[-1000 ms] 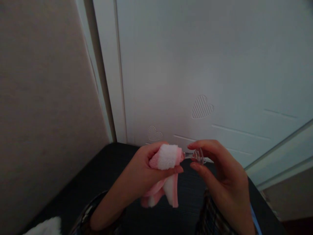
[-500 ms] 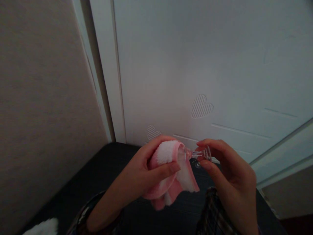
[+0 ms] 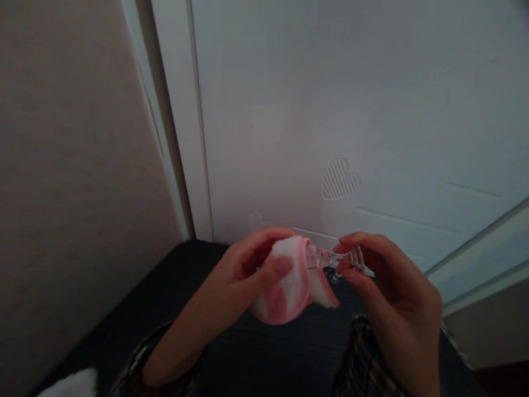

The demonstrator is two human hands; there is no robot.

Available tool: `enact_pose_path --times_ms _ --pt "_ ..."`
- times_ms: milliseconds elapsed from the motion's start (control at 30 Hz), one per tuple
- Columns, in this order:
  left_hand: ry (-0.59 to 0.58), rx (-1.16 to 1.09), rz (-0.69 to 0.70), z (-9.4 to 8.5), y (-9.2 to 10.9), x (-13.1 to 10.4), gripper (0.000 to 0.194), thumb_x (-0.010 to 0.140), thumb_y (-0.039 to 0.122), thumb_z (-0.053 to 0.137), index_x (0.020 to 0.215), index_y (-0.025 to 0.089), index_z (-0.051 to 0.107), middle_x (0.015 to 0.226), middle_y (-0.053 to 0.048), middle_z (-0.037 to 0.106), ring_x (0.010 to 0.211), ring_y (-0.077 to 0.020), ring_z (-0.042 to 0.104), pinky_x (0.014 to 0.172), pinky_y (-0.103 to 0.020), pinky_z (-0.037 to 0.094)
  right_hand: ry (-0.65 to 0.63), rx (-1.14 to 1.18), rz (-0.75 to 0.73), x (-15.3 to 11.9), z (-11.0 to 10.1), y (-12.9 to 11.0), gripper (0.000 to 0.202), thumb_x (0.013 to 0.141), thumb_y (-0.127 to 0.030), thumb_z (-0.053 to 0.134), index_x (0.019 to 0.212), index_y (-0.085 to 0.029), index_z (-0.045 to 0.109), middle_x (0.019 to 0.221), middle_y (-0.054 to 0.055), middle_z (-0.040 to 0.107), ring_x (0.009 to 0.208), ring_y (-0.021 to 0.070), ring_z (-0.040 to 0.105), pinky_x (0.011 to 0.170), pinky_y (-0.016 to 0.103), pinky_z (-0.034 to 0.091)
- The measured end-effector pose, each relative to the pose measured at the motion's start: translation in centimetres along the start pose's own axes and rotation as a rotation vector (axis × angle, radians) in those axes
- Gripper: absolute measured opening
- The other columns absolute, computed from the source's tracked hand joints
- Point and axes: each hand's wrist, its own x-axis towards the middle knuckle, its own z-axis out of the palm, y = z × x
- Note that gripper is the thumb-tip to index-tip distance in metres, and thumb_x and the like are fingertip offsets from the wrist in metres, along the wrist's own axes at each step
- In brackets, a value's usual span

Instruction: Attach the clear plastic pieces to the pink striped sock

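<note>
A pink and white cloth (image 3: pixel 292 281) is wrapped around the bowl of a small clear stemmed glass (image 3: pixel 318 257), which lies sideways in the air. My left hand (image 3: pixel 252 270) is closed on the cloth, thumb in front and fingers behind, with the glass's bowl mostly hidden inside. My right hand (image 3: pixel 392 286) pinches the glass at its stem and round foot, to the right of the cloth. A loose corner of the cloth hangs below the stem.
Below the hands is a dark table (image 3: pixel 264 353). Another clear glass object (image 3: pixel 334 277) stands behind the held glass, partly hidden. A white fluffy item (image 3: pixel 72 384) lies at the lower left. Behind rises a white panel (image 3: pixel 289 138) with embossed hearts; a wall (image 3: pixel 74 165) is at left.
The glass and my right hand have shifted slightly right, showing more of the bowl outside the cloth. My left hand has turned the cloth, and its hanging folds have changed shape.
</note>
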Motion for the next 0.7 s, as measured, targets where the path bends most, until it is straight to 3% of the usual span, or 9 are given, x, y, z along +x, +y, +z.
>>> enact_pose_path --times_ms 167,300,700 --pt "0.070 -0.029 -0.013 -0.30 0.15 0.04 0.020 0.077 0.028 0.069 0.095 0.021 0.067 0.086 0.001 0.068 0.075 -0.0127 0.061 0.063 -0.016 0.046 -0.012 0.036 -0.004 0.00 0.12 -0.06 0.028 0.082 -0.014 0.064 0.106 -0.029 0.061 0.101 0.000 0.062 0.094 0.0178 0.058 0.072 0.029 0.046" --pt "0.123 0.009 0.012 -0.42 0.07 -0.10 0.017 0.075 0.016 0.068 0.091 0.021 0.069 0.084 0.001 0.069 0.074 -0.0128 0.061 0.064 -0.017 0.045 -0.057 0.074 -0.016 0.03 0.05 -0.17 0.028 0.083 -0.014 0.063 0.107 -0.029 0.061 0.098 0.000 0.062 0.080 0.0154 0.059 0.069 0.029 0.046" --pt "0.111 -0.007 -0.003 -0.23 0.11 -0.24 0.009 0.076 0.013 0.065 0.080 0.021 0.062 0.071 0.005 0.061 0.063 -0.0084 0.055 0.056 -0.015 0.041 -0.116 0.132 -0.025 0.26 -0.05 -0.67 0.027 0.083 -0.014 0.062 0.106 -0.028 0.062 0.094 -0.003 0.061 0.075 0.0119 0.058 0.068 0.025 0.045"
